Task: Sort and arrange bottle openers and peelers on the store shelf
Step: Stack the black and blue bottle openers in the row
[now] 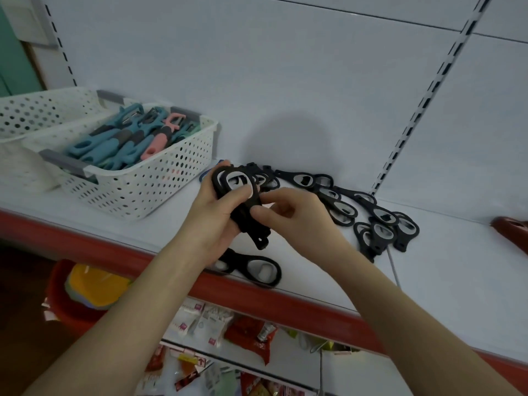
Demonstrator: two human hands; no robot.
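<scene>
- One white shelf point(457, 281) with a red front lip carries everything; packaged goods hang on the level below.
- Two perforated white baskets sit at its left end. The nearer basket point(143, 192) is filled with blue, grey and pink peelers point(123, 144). What the farther basket point(43, 110) holds cannot be seen.
- Loose bottle openers point(343, 201), all black, trail along the back wall to the right, overlapping and unsorted.
- The left hand point(211, 221) has its fingers curled round a stack of bottle openers point(243, 207) held above the shelf. The right hand point(294, 218) pinches the stack's lower handles between thumb and bent fingers.
- The stack looks unevenly fanned, so a slack grip would likely let openers slide out and scatter.
- A lone opener point(251, 267) lies at the front lip, just under the left wrist. A brush from that arm could tip it over the edge.
</scene>
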